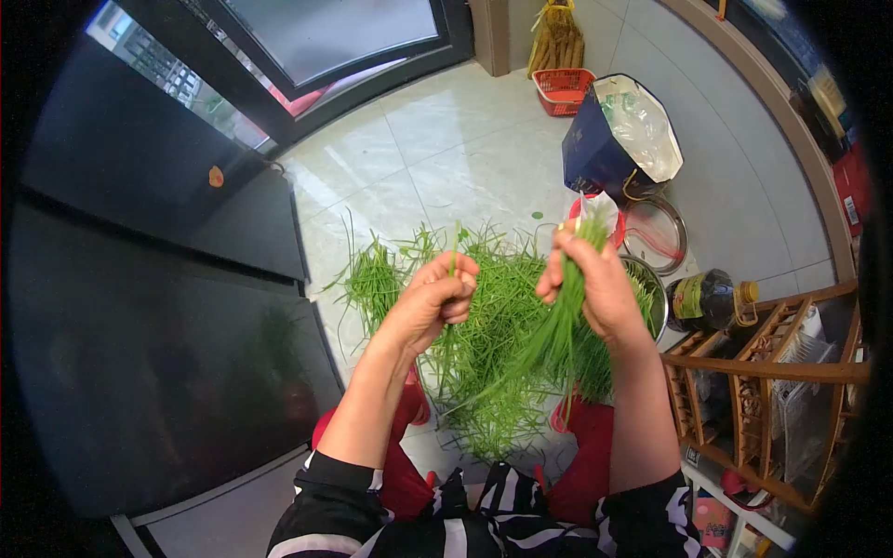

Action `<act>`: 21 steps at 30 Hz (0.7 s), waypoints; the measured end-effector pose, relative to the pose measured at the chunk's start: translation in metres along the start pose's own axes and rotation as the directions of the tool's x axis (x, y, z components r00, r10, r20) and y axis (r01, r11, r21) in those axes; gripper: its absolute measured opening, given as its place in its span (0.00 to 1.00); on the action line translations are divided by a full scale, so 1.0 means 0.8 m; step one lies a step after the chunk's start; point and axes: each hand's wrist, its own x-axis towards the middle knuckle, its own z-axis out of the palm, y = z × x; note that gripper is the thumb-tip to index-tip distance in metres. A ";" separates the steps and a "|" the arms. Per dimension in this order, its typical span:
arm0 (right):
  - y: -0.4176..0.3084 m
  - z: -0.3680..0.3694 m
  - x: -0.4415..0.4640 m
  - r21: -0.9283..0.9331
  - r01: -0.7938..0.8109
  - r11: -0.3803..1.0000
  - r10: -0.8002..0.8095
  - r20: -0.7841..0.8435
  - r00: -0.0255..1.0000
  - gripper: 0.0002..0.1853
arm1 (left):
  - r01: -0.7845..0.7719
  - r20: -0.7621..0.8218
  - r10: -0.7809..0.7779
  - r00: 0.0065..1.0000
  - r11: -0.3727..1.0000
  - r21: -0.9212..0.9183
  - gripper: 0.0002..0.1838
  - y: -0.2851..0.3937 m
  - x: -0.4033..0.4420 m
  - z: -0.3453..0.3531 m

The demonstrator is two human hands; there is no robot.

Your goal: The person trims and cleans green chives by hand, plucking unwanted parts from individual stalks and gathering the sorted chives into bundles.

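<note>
My right hand (605,288) is closed around a bunch of long green chives (562,339), whose blades hang down and to the left. To its left, my left hand (430,302) is pinched shut on a thin chive blade (454,263) that pokes up past the fingers. Both hands are raised over a wide loose pile of chives (498,321) spread on the floor. A smaller clump of chives (372,281) lies at the pile's left side. Beside my right wrist, a metal bowl (662,312) holds more greens and is partly hidden.
A dark cabinet (167,344) stands on the left. At the right are an oil bottle (712,299), a wooden rack (763,372), and a round metal pan (682,232). Farther back stand a blue paper bag (595,139) with plastic inside and a red basket (564,91).
</note>
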 end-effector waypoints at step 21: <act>0.009 0.003 0.007 -0.041 -0.025 0.999 0.022 -0.077 0.997 0.10 | -0.096 -0.209 0.136 0.968 0.977 0.190 0.10 0.010 -0.005 -0.045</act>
